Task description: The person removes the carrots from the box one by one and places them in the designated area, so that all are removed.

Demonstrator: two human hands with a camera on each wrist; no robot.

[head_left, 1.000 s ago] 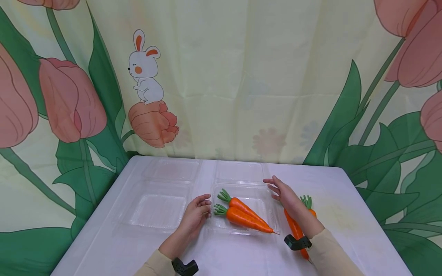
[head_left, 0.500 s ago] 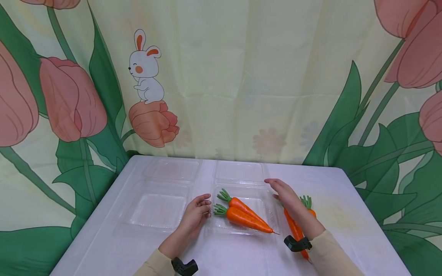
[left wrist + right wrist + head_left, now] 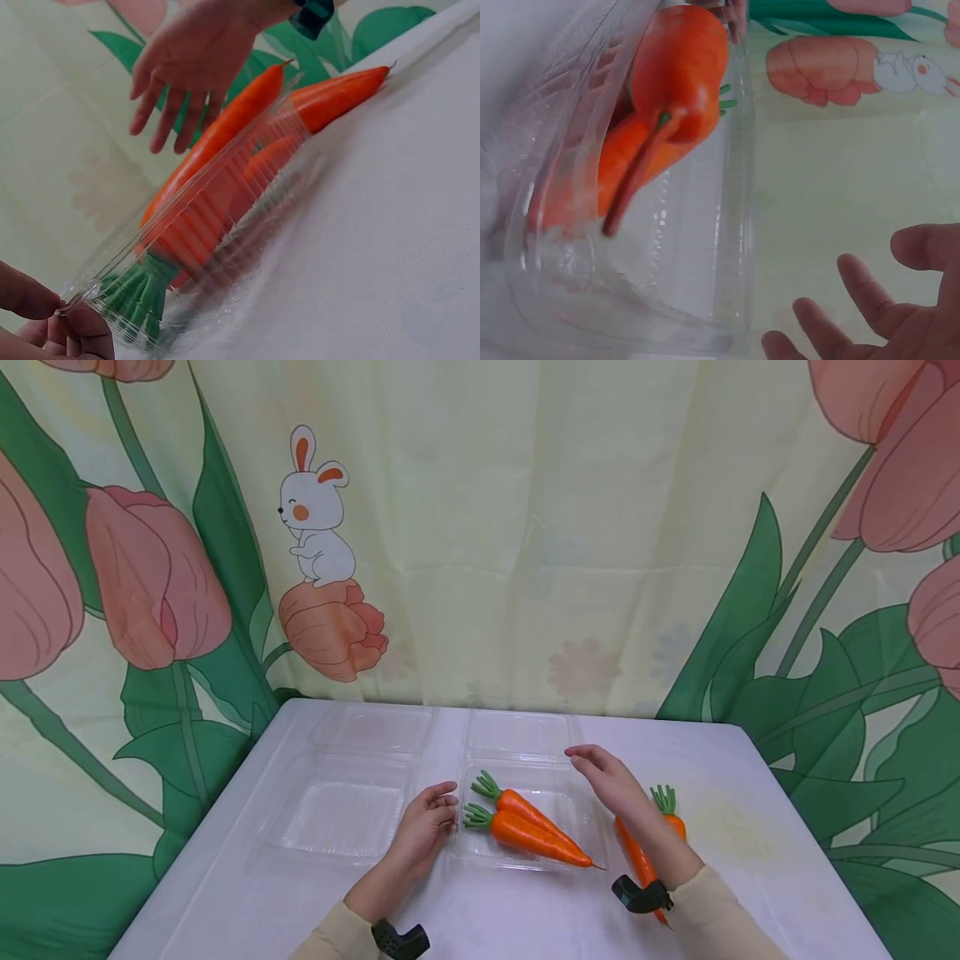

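Note:
In the head view my left hand (image 3: pixel 427 827) is at the left edge of a clear plastic clamshell container (image 3: pixel 566 810). The left wrist view shows its thumb and a finger pinching the container's rim (image 3: pixel 75 300). Two orange carrots with green tops lie slantwise inside, a front carrot (image 3: pixel 536 839) and a rear carrot (image 3: pixel 528 810); their tips point right, the front one reaching over the edge. My right hand (image 3: pixel 611 781) hovers off the container's back right side, holding nothing. Its fingers look spread and straight in the right wrist view.
More carrot (image 3: pixel 636 856) lies on the table beneath my right forearm, partly hidden. The container's raised lid part (image 3: pixel 521 732) lies folded back behind it. A second clear container (image 3: pixel 337 818) lies unfolded to the left on the white table (image 3: pixel 720 893). A printed curtain (image 3: pixel 480 527) hangs behind.
My right hand has shifted slightly left, and its fingers are closer together in the head view. The left hand and the carrots have stayed in place.

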